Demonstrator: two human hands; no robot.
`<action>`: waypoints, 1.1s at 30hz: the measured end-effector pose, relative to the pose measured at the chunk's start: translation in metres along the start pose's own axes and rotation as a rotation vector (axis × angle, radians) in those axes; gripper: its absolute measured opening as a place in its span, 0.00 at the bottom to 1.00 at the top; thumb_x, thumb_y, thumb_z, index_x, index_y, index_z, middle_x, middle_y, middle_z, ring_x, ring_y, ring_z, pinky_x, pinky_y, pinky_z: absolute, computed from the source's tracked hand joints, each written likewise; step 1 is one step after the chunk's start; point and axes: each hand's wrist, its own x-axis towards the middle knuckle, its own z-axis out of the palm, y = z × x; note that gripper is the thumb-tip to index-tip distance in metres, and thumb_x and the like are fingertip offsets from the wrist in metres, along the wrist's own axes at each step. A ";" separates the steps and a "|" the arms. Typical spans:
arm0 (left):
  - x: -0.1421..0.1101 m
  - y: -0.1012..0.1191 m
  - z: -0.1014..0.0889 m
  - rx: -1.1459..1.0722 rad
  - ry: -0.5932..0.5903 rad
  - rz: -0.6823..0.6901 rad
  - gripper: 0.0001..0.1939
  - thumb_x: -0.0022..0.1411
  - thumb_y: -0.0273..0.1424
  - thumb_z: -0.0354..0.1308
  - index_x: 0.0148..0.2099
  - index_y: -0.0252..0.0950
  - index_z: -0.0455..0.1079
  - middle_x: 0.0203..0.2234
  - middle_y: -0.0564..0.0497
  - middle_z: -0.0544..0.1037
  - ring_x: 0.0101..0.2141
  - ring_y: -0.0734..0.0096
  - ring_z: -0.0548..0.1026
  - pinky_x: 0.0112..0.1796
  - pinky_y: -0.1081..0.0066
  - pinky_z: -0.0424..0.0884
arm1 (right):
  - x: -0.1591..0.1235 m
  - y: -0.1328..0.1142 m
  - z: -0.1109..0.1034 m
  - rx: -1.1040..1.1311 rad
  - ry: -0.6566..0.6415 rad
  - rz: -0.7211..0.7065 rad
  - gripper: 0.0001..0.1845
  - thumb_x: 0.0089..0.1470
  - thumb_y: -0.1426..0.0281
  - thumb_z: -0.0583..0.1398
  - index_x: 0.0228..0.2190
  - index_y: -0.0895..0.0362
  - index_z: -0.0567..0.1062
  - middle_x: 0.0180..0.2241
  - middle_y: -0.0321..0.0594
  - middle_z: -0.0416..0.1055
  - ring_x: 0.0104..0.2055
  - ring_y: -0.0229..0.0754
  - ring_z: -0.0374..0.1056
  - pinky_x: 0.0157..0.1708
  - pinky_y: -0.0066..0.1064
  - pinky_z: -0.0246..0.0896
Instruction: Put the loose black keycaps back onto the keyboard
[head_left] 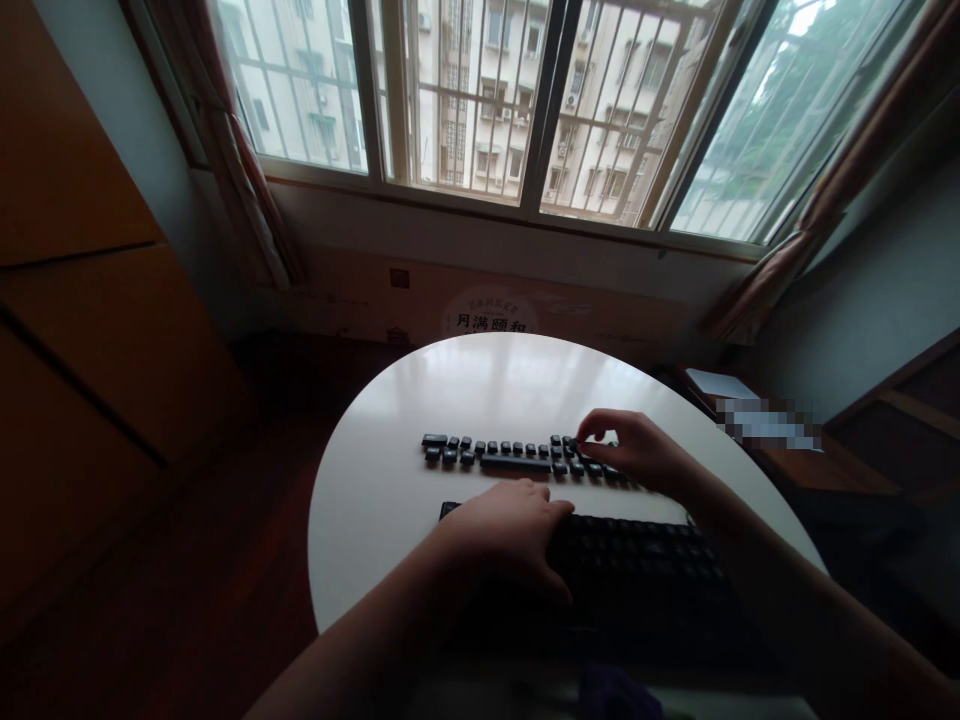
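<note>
Loose black keycaps lie in two rows on the white round table (367, 520), with a long spacebar keycap (515, 465) in the nearer row. At the right part of these rows, my right hand (628, 445) has its thumb and index finger pinched on a small black keycap (574, 446). Closer to me is a black keyboard (637, 545), its lower part lost in shadow. My left hand (514, 530) rests over the keyboard's left side, thumb stretched apart from the other fingers. Some of its fingertips are hidden behind the hand.
A dark purple object (619, 692) is at the bottom edge, too dim to name. Beyond the table stands a pale printed box or panel (337, 290) under the barred window (480, 110). A brown wooden surface with papers (720, 384) is at the right; an orange-brown cabinet (82, 400) at the left.
</note>
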 end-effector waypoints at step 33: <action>0.006 0.008 -0.003 -0.013 0.017 -0.072 0.37 0.59 0.50 0.62 0.67 0.43 0.63 0.56 0.43 0.72 0.55 0.50 0.70 0.52 0.59 0.68 | -0.105 -0.042 0.038 -0.143 -0.171 -0.099 0.05 0.55 0.74 0.61 0.33 0.53 0.76 0.29 0.36 0.74 0.34 0.42 0.69 0.35 0.31 0.53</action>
